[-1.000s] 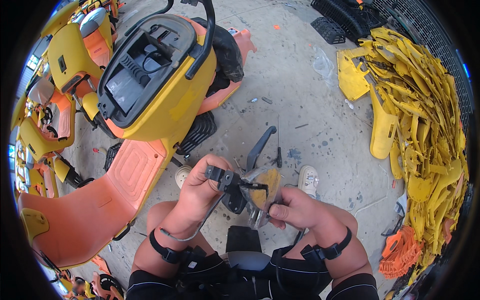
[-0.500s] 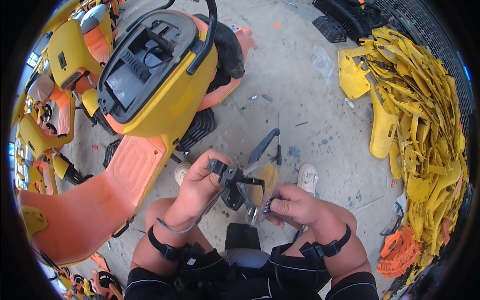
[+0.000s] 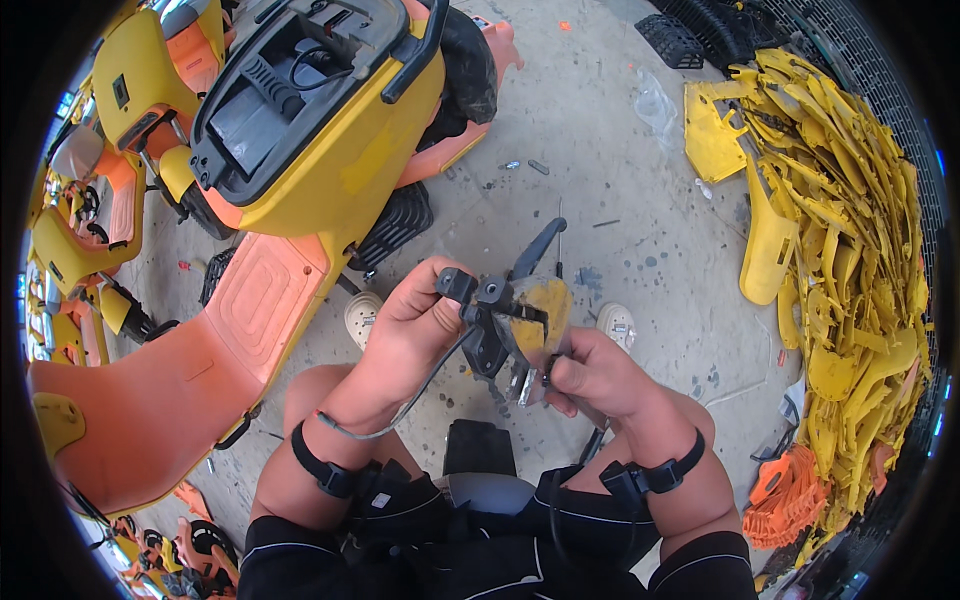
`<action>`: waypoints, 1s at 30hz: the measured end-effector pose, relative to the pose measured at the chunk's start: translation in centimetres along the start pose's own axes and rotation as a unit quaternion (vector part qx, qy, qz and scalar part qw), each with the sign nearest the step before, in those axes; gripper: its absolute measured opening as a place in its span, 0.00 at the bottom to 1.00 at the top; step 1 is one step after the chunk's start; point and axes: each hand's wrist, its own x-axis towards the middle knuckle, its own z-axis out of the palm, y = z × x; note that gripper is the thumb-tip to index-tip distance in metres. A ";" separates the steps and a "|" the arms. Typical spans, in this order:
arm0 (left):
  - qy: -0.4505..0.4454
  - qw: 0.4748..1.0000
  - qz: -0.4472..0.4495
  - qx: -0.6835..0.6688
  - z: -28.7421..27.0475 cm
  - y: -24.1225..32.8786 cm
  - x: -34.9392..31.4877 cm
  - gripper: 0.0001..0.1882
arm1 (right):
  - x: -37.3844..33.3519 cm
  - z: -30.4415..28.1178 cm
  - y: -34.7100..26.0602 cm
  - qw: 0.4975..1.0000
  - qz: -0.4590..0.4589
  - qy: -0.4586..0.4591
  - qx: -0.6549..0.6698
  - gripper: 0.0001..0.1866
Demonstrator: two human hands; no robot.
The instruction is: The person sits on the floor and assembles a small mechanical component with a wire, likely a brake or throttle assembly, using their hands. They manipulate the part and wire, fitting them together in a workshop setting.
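My left hand [image 3: 408,325] is closed around a black clamp-like part [image 3: 487,345] with holes in its upper end. A thin cable [image 3: 430,380] runs from that part down along my left wrist. Against the part's right side lies a clear, scuffed plastic piece [image 3: 543,300] with yellow-brown on it or behind it. Its lower right edge is pinched by my right hand [image 3: 603,375], thumb on top. Whether the two pieces are joined I cannot tell. Just beyond them, a dark curved lever [image 3: 538,246] and a thin screwdriver [image 3: 560,240] lie on the floor.
A yellow and orange scooter body [image 3: 340,170] stands at the left, with more scooters behind it. On the right, yellow plastic panels [image 3: 840,260] are heaped, with orange pieces [image 3: 787,500] at their near end. Small metal bits [image 3: 538,167] lie on the floor [image 3: 640,200].
Both hands have risen slightly in the picture with the black part and the clear piece, which appear a little turned. The surroundings shift slightly with the head.
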 end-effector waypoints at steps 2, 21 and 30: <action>-0.002 1.000 0.005 -0.020 0.1 0.2 0.1 0.10 | -0.1 0.2 -0.1 1.000 -0.001 -0.004 0.026 0.27; -0.021 0.881 0.267 0.390 0.9 1.3 -0.6 0.05 | -0.3 -0.4 0.1 0.996 -0.034 -0.077 0.039 0.34; 0.056 0.827 0.310 0.467 1.2 1.5 -0.7 0.09 | -0.3 -0.1 0.2 0.994 -0.032 -0.080 0.062 0.34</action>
